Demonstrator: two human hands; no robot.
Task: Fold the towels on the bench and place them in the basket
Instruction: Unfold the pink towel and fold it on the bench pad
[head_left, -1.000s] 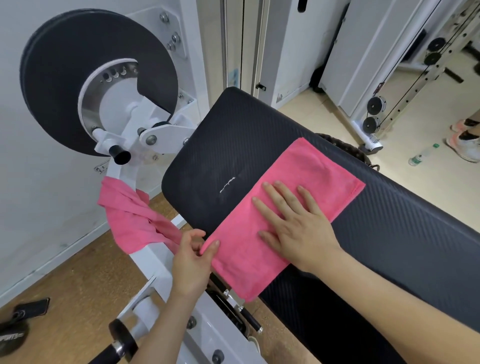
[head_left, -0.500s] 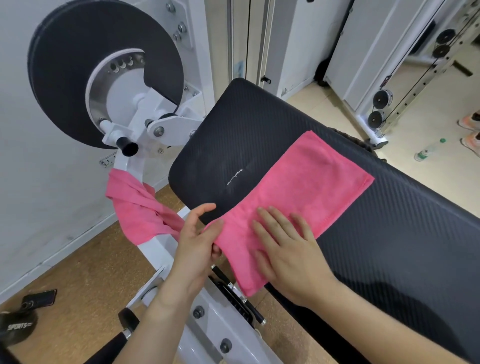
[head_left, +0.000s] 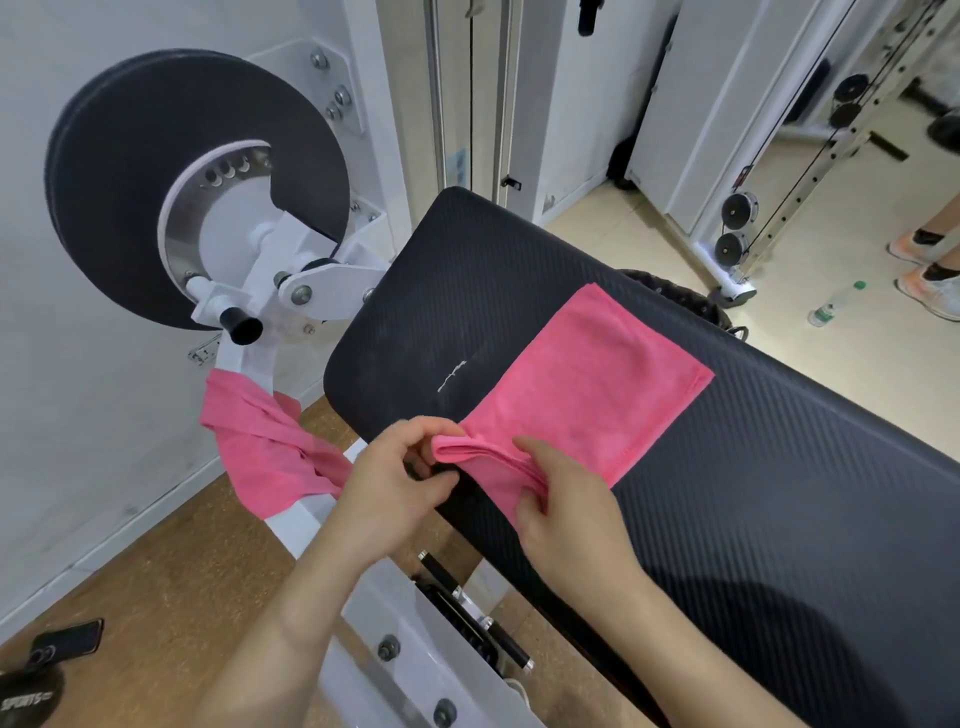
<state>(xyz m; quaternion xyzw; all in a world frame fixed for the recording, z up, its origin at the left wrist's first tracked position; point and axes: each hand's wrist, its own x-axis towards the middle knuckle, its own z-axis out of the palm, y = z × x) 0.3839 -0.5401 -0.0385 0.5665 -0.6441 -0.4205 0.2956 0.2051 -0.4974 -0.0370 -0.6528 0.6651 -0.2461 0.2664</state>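
A folded pink towel (head_left: 597, 384) lies flat on the black padded bench (head_left: 779, 493). Its near end is bunched up off the pad. My left hand (head_left: 389, 478) pinches that near end at its left corner. My right hand (head_left: 566, 504) grips the same end from the right, fingers curled under the cloth. A second pink towel (head_left: 270, 452) hangs crumpled over the white machine frame, left of the bench. A dark woven basket (head_left: 675, 293) shows only as a rim behind the bench's far edge.
A large black weight disc (head_left: 156, 156) on a white frame stands to the left. A phone (head_left: 67, 642) lies on the cork floor at bottom left. A water bottle (head_left: 836, 304) and a person's feet (head_left: 930, 270) are at far right, by a cable machine.
My right hand slid from flat on the towel's middle back to its near end. Both hands have now taken hold of that end and lifted it off the pad.
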